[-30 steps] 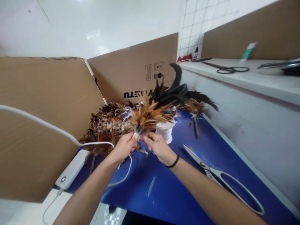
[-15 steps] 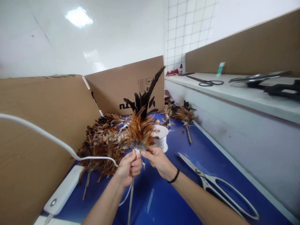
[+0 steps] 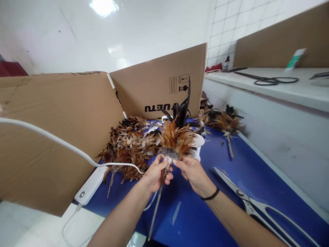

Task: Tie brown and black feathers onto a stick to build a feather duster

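- Forearms converge; left hand [image 3: 158, 174] grips the feather bundle [image 3: 177, 137] at its neck; right hand [image 3: 194, 173] pinches its whitish base.
- Bundle over blue tabletop [image 3: 195, 216]: russet ruff, black plumes upright, thin stick slanting below.

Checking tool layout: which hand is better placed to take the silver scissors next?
Probably the right hand: the silver scissors lie just to its right, while the left hand holds the feather bundle by its stem.

The blue tabletop [image 3: 199, 219] bears large scissors [image 3: 240, 193], heaped brown feathers [image 3: 131, 145] and a white spool [image 3: 199, 140].
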Tool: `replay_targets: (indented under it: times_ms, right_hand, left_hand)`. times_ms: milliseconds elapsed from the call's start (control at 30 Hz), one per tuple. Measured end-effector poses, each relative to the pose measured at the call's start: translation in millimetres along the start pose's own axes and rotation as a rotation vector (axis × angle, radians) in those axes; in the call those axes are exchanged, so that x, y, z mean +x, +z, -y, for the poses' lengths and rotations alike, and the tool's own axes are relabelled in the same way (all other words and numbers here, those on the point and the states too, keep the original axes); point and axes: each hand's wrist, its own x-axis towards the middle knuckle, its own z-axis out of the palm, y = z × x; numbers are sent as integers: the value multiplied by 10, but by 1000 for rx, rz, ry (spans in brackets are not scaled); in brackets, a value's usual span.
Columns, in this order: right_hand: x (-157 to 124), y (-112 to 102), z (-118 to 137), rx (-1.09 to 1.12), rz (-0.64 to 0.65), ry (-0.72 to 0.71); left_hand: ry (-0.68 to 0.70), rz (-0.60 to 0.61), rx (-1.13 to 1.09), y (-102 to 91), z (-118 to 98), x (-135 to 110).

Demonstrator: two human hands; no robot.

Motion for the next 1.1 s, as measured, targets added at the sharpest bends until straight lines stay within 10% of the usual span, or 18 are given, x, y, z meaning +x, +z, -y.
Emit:
replay_targets:
  times_ms: [400,1100]
  right_hand:
    - [25,36,-90,-65,-159,-91]
    - [147,27,-229,-392,-208,-260]
  left_hand:
    - [478,-380,732,173,109,-20]
    - [385,-364,400,78,230,164]
